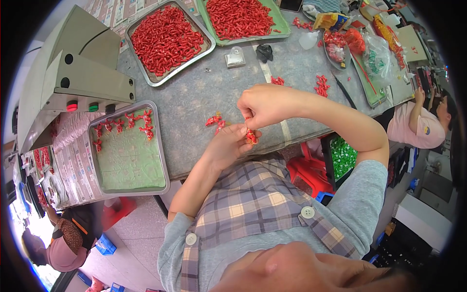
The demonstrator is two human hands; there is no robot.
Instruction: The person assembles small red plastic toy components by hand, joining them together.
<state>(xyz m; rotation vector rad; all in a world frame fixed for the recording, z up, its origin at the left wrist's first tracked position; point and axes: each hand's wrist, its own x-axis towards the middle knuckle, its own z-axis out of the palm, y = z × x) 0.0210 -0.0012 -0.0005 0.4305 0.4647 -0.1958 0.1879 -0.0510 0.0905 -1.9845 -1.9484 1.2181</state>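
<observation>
Close to the table's front edge, a small glossy red figurine (251, 137) with bits of yellow is pinched in the fingers of my left hand (224, 147). From above, my right hand (266, 105) has its fingers closed and meets the left fingertips at the figurine's top. Whatever is in the right fingers is too small and covered to make out. Just left of my hands, loose red pieces (214, 120) lie on the grey table cover (185, 112). Beyond the right hand are two more little clusters of red pieces (321, 86).
A metal tray (182, 68) and a green tray (284, 25) at the back hold heaps of red pieces. Left stands a green-lined tray (129, 168) with several red figurines, beside a grey machine (92, 80) with coloured buttons. A black slender tool (344, 89) lies right. Other people sit at both sides.
</observation>
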